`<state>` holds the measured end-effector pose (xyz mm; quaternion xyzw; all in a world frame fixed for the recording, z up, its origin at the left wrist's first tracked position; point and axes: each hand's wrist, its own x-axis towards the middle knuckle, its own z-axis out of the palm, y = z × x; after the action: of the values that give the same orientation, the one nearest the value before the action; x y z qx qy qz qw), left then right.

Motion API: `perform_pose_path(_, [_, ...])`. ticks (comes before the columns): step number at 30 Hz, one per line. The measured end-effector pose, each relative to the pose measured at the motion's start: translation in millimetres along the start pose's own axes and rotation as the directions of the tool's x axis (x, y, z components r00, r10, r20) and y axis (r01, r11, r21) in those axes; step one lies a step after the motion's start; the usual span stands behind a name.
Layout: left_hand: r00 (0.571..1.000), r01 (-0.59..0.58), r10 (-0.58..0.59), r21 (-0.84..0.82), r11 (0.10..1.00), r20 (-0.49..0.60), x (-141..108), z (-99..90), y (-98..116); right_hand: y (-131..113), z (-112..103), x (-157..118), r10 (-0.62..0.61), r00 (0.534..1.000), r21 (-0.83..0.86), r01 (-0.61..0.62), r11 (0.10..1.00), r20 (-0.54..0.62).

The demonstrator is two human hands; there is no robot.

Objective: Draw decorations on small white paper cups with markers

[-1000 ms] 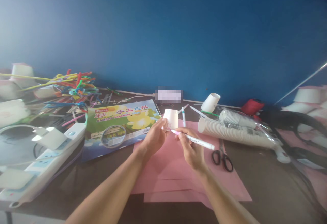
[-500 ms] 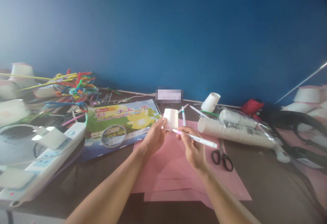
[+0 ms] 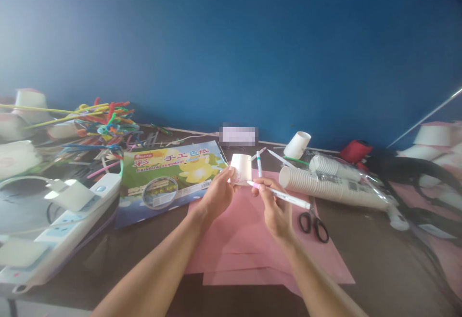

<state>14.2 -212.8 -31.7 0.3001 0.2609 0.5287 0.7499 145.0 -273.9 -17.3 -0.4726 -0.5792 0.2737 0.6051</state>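
My left hand is closed on a small white paper cup with faint pink marks near its lower end. Between the fingers of my right hand is a white marker with a pink part near the tip. The marker's tip is at the cup's lower right edge; whether it touches cannot be made out. Beneath both hands lie sheets of pink paper. Another marker with a blue-green band lies just behind the cup.
Black-handled scissors and bagged stacked cups lie to the right, with a lone cup behind. On the left are a colour-paper pack bearing a tape roll, a power strip and pipe cleaners.
My right hand and the marker have shifted slightly right, so the tip has moved from the cup's marked face towards its edge. My left hand and the cup have hardly moved.
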Motion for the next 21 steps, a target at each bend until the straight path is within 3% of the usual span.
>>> perform_pose_path(12, [1.0,-0.013,0.012,-0.028,1.0,-0.017,-1.5,2.5,1.6,0.3,-0.6,-0.5,0.014,0.998,-0.001,-0.014,1.0,0.059])
perform_pose_path(21, [1.0,0.007,-0.008,-0.046,0.999,-0.021,-2.5,2.9,3.1,1.3,0.8,1.4,0.052,0.998,0.062,-0.05,0.997,-0.039])
